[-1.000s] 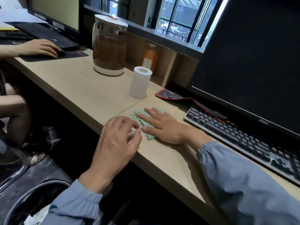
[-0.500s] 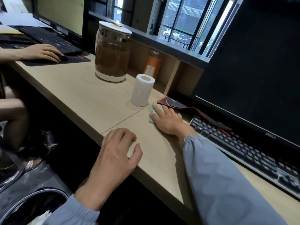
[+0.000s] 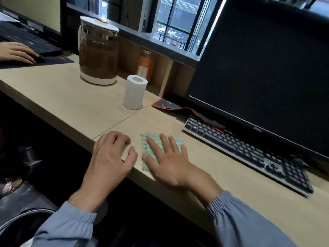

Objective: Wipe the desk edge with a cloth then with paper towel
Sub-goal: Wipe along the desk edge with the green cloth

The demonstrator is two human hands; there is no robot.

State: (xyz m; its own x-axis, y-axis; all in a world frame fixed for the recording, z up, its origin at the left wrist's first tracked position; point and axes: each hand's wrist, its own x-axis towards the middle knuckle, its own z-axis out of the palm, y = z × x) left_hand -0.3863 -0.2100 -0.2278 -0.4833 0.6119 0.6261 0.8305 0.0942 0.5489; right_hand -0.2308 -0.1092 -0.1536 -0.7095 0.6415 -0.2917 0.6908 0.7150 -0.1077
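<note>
Pressing the green cloth (image 3: 144, 145) flat with your right grip (image 3: 169, 163), fingers straight | your left grip (image 3: 110, 157) rests loosely curled on the tabletop (image 3: 71, 104) edge, holding nothing

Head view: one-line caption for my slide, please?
Right hand presses a green cloth flat near the desk front edge; left hand rests beside it, paper towel roll upright behind.

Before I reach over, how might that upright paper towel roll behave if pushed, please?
The paper towel roll stands on end, taller than wide, so it may tip. Once down, its round shape would probably roll across the desk. Its hollow core suggests little weight.
</note>
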